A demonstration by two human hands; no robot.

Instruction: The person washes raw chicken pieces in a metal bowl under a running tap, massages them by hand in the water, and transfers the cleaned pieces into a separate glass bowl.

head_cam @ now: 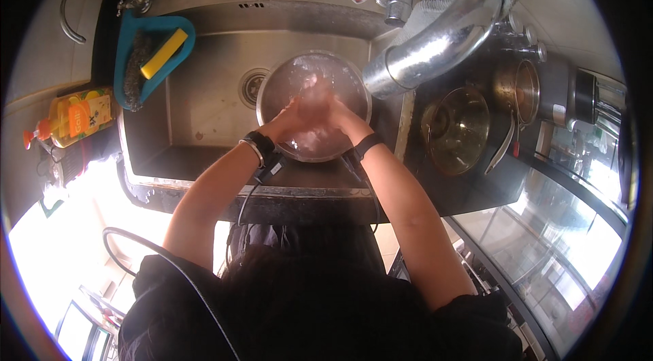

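Observation:
A round steel bowl (262, 100) with cloudy, pinkish liquid and pale bits stands in the right part of a stainless steel sink (204, 55). My left hand (288, 117) reaches into it from the left, and my right hand (341, 112) from the right. Their fingers come together over or in the liquid, around something pinkish; blur and glare hide the fingertips and what they touch. Both wrists wear dark bands with cables below them. The sink's drain (253, 86) lies just left of the bowl.
A teal holder (155, 86) with a yellow sponge (164, 54) hangs at the sink's left corner, near a soap bottle (81, 116). A large metal pipe (433, 55) reaches over the right edge. A glass bowl (456, 131) and a pot (515, 90) stand right.

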